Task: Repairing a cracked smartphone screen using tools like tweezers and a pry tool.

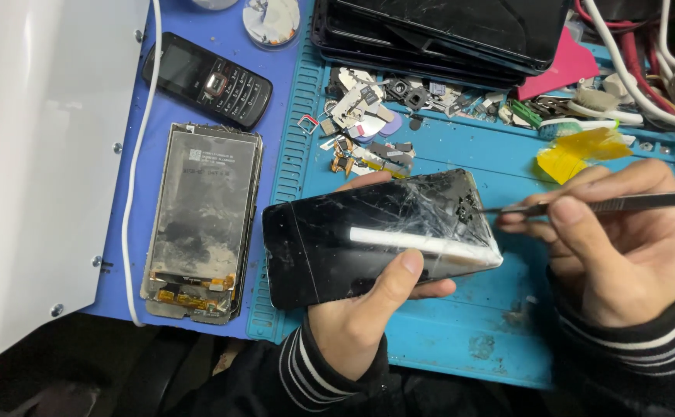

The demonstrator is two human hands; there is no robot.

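My left hand (360, 313) grips a black smartphone with a badly cracked glass panel (353, 239), held flat over the blue work mat, thumb on its near edge. My right hand (623, 247) holds metal tweezers (584, 205); their tip touches the phone's right end near the camera cut-out, where the cracks are densest. Both wrists wear dark sleeves with striped cuffs.
An opened phone frame with exposed internals (202, 220) lies left of the mat, a black keypad phone (207, 79) behind it. Small loose parts (368, 123) are scattered at the back, near stacked dark trays (445, 31), yellow tape (581, 150), a toothbrush (584, 123) and cables (646, 69). A white panel (36, 154) fills the left.
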